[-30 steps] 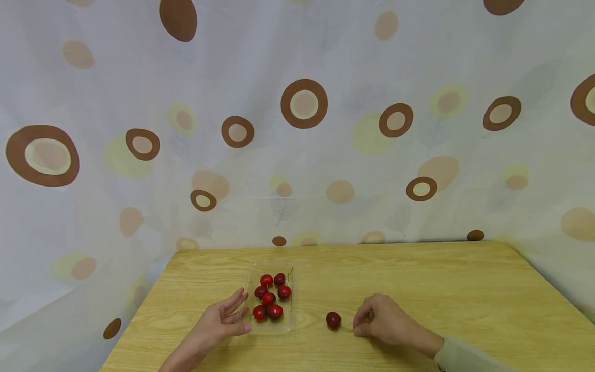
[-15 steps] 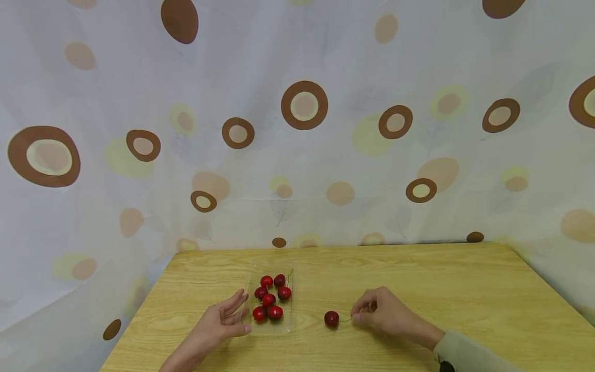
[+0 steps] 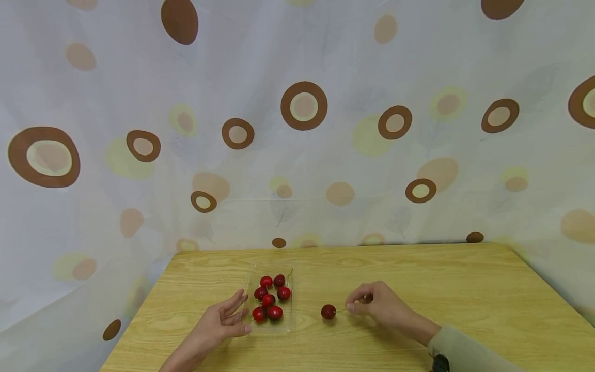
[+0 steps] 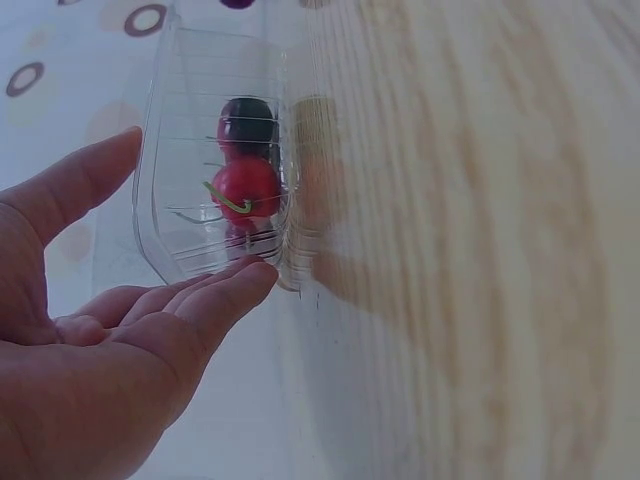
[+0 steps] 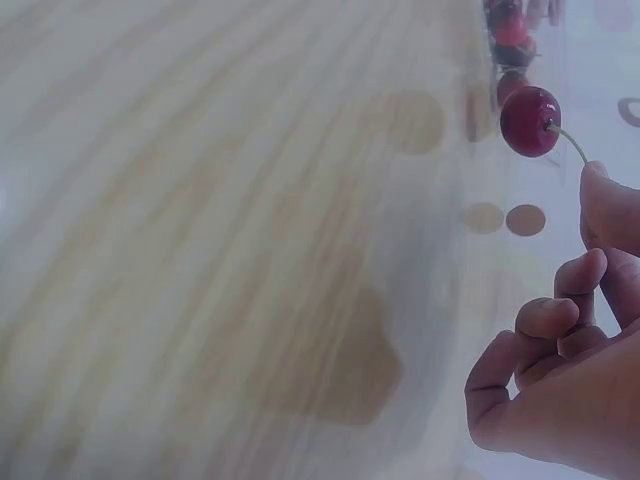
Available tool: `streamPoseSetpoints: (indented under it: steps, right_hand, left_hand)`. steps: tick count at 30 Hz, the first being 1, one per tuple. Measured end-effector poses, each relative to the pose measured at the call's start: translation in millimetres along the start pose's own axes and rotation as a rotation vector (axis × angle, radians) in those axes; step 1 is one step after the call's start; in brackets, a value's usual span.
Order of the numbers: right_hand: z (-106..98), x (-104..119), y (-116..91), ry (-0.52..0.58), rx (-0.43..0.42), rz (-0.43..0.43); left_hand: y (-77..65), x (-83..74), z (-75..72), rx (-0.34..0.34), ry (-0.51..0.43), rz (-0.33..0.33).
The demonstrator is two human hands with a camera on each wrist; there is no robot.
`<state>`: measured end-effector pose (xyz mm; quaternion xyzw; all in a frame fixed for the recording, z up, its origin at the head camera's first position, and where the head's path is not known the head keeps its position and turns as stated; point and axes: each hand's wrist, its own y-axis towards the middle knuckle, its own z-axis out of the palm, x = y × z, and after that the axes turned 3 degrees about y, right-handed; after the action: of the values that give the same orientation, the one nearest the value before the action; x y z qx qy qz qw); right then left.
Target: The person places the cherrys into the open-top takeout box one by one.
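My right hand [image 3: 378,306] pinches the thin stem of a dark red cherry [image 3: 328,311] between thumb and forefinger. In the right wrist view the cherry [image 5: 531,122] hangs off the tabletop at the end of its green stem, the other fingers loosely bent. Left of it a clear plastic container [image 3: 293,305] holds several red cherries [image 3: 268,300], some with stems. My left hand [image 3: 218,321] is beside the container's left side, fingers extended. Seen from the left wrist, thumb and fingertips are right at the wall of the container [image 4: 160,150], with a red cherry [image 4: 247,187] inside.
Both hands work over a light wood-grain table [image 3: 418,274]. Behind it hangs a pale curtain [image 3: 334,155] printed with brown and yellow ovals. A beige sleeve [image 3: 465,351] and a dark wrist strap [image 3: 439,363] show on the right arm.
My right hand has moved slightly left and away from me, bringing the cherry by its stem closer to the container. The left hand and the container stay in place.
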<state>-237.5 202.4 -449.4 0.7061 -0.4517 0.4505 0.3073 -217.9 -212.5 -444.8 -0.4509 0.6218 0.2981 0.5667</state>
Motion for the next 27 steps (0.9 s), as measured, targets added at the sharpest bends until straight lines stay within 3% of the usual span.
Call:
streamPoseSetpoints:
  steps: [14,27]
  right_hand:
    - [20.1,40.3,24.9,0.055,-0.037,0.028]
    - [55.2,60.2,66.3,0.064,-0.117,-0.061]
  left_hand:
    - [-0.4,0.4,-0.4,-0.004,0.000,0.014]
    - [2.9,3.6,-1.7,-0.010,0.012,-0.003]
